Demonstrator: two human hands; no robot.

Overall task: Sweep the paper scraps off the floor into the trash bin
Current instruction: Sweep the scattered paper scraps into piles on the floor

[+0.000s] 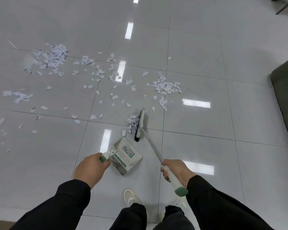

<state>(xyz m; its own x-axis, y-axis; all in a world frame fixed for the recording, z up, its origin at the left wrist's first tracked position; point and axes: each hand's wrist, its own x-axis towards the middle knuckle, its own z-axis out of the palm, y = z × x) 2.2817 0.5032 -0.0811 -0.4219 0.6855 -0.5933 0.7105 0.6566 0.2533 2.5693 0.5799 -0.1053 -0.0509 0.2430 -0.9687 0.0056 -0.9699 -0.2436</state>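
You hold the two tools as a pair so the scraps have only a short way to travel: your left hand [91,168] is curled round the green-tipped handle of the white plastic dustpan [125,156], which sits low over the glossy pale grey tiled floor [198,52] with its mouth turned towards the brush, and your right hand [176,170] is wrapped round the white grip of the long-handled broom [154,151], just above its green end cap. The broom's dark-bristled head [140,126] rests on the floor just beyond the dustpan's front edge, angled so that a small heap of torn white paper scraps [132,122] lies against the bristles on the pan side, ready to be drawn in. Most of the paper scraps lie farther out (a dense pile at the far left, another cluster to the right of centre, loose bits between), so the task looks barely begun. No trash bin is in view. The dustpan carries a white label with dark print and a small green mark beside it; neither is legible. A dark green cushioned edge [286,97] borders the right.
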